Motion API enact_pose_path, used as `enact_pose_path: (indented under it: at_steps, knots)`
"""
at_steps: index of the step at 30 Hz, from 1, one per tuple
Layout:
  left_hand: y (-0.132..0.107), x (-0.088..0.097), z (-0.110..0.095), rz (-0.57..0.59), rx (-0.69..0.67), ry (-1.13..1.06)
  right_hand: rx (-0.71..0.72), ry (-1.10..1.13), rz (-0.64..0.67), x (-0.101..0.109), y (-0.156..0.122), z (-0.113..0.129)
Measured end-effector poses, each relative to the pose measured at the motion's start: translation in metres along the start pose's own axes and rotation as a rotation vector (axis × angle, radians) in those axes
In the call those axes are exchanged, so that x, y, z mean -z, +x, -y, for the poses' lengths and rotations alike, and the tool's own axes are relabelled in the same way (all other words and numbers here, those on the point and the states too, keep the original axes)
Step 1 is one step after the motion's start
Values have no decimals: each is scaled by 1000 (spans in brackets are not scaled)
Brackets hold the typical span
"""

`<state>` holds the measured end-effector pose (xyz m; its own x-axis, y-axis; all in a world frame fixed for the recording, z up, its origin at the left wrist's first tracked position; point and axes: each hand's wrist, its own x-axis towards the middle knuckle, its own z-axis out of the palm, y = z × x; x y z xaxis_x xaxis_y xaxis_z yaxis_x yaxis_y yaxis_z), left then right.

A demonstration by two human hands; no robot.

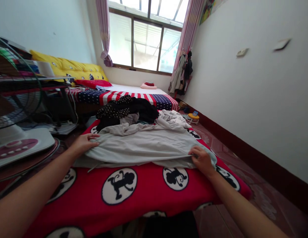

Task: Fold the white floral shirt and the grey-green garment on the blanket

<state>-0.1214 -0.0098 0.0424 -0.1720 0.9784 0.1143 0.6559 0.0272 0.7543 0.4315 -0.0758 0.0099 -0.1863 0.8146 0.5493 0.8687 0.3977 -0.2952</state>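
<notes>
A grey garment lies spread across a red blanket printed with black monkey figures in white circles. My left hand pinches the garment's left edge, fingers closed on the cloth. My right hand grips its right front edge, fingers curled around the fabric. Behind the grey garment sits a heap of dark clothes and a crumpled white cloth.
A white fan base and a cluttered black table stand at the left. A bed with a stars-and-stripes cover and yellow pillows lies under the window. Tiled floor runs along the right wall; a small yellow stool sits there.
</notes>
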Motion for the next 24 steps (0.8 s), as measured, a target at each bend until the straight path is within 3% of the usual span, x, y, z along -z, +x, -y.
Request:
enact_pose_path:
  at_steps: [3,7,11,13,17,20,24]
  knots:
    - [-5,-7,-3,-64,-27,303,27,-52,117,2,4,4]
    - [-14,-39,-31,-148,-231,649,-60,100,-51,-4,27,19]
    - [-17,-96,-83,31,-422,508,-182,190,-75,-31,59,36]
    - [-15,-127,-109,147,-447,401,-252,200,-37,-48,69,42]
    - [-6,-178,-147,209,-437,339,-272,199,-33,-71,66,47]
    - [0,-202,-165,286,-414,287,-217,251,-130,-74,52,52]
    - [3,-216,-172,391,-439,217,-159,335,-252,-75,40,60]
